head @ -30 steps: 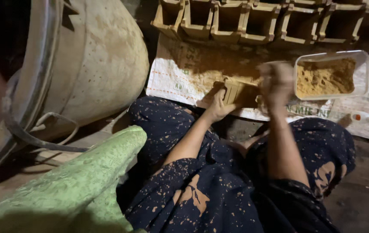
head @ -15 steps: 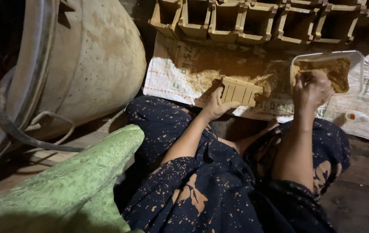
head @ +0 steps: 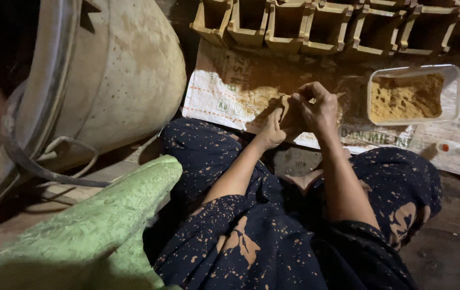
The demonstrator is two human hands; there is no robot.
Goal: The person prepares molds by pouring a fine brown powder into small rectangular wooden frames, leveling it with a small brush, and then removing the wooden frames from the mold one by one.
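I sit on the ground in dark, speckled clothes. My left hand [head: 274,128] grips a small brown mould [head: 290,115] from the left side. It rests on a dusty woven sack sheet [head: 224,88]. Over the top of the mould lies my right hand [head: 316,107], its fingers curled and pressing down on it; the mould is mostly hidden beneath both hands. A clear plastic tub [head: 458,91] of yellow-brown powder stands to the right of my hands.
A row of several open clay moulds [head: 316,27] lines the far edge of the sheet. A large pale drum [head: 117,80] with a hose lies at my left. Green cloth [head: 90,231] covers my left knee. A small white bottle [head: 451,147] lies at right.
My right hand came back from the powder tub to the mould and now presses on it. My left hand kept its hold on the mould.
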